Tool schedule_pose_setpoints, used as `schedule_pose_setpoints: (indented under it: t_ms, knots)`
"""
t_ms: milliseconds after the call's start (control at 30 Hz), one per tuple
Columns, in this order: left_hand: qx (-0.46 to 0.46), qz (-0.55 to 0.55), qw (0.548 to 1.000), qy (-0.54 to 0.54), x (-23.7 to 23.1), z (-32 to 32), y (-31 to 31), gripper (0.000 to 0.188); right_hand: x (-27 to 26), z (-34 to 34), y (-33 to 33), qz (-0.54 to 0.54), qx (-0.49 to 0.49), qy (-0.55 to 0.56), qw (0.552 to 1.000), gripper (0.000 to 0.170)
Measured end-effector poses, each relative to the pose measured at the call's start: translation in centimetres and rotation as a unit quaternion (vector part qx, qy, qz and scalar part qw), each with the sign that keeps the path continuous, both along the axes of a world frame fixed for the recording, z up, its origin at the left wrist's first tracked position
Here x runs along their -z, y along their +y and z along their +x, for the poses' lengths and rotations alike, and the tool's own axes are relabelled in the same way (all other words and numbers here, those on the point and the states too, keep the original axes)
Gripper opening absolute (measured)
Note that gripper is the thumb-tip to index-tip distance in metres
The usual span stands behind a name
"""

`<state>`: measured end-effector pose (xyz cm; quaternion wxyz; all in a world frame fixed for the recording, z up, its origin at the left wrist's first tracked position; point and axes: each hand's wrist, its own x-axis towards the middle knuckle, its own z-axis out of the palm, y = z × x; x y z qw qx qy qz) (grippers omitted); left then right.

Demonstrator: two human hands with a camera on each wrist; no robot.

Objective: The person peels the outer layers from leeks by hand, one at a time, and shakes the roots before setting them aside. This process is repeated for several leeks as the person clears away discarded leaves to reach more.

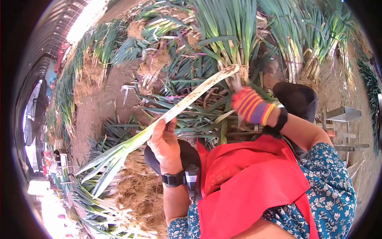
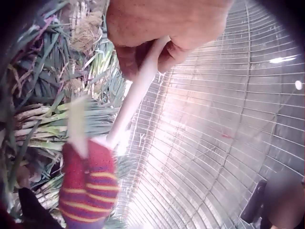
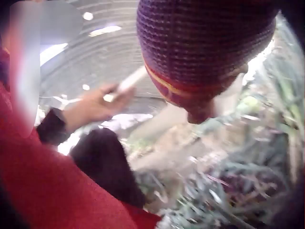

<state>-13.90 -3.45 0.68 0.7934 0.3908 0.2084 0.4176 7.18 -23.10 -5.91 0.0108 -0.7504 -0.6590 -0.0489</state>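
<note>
The bare left hand (image 1: 165,145) pinched one leek (image 1: 189,99) above the ground (image 1: 123,104), its stalk white, smeared brown toward the upper end, its leaves green and splayed. The striped-gloved right hand (image 1: 252,106) gripped one blurred pale strip (image 2: 77,121) nearby. Bundles (image 1: 292,59), too many to count, crowded beneath a ribbed, curved roof (image 1: 55,30).

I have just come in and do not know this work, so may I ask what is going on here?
A person in a red apron is handling one long green onion. The bare left hand holds it around the middle, its white part marked with brown. The right hand, in a striped glove, is near the white end, gripping a pale thing too blurred to identify. Many other green onions surround the person.
</note>
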Motion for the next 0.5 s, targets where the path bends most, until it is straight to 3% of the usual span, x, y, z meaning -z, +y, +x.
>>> schedule_pose_setpoints:
  t_ms: [33,67,133,167,200,267,400,467,500]
  knots:
    - [-0.013,0.003,1.000,-0.005,-0.6,-0.4,0.3,0.013,10.4,4.0,-1.8,-0.150,0.145,0.053,0.977,0.016]
    - [-0.025,0.007,1.000,-0.008,-1.0,-0.7,0.5,0.013,4.0,2.4,-2.9,-0.316,0.096,0.042,0.943,0.026]
    - [-0.025,0.014,1.000,0.007,-0.8,-1.0,0.5,0.014,-1.1,-1.3,-2.3,-0.174,0.125,0.124,0.969,0.041]
    - [-0.014,0.025,0.999,0.020,-0.3,-0.8,0.4,0.014,-1.5,-3.2,-1.6,0.011,0.075,0.092,0.993,0.038]
    - [-0.001,0.035,0.999,0.026,0.0,-0.1,0.1,0.013,-2.4,-4.1,-0.6,0.194,0.025,0.045,0.980,0.034]
    - [0.011,0.051,0.998,0.026,-1.0,1.1,-1.9,0.016,-7.6,-5.2,2.4,0.379,-0.035,-0.030,0.924,0.033]
    - [0.026,0.090,0.994,0.054,-1.7,1.2,-4.0,0.020,-8.0,-4.9,5.3,0.370,-0.076,-0.001,0.926,0.029]
    - [0.030,0.082,0.995,0.053,-1.4,0.5,-4.2,0.020,-7.1,-5.4,5.2,0.308,-0.071,-0.003,0.949,0.039]
    - [0.034,0.073,0.995,0.054,-1.2,0.1,-4.3,0.022,-7.0,-5.6,5.1,0.300,-0.082,-0.007,0.950,0.035]
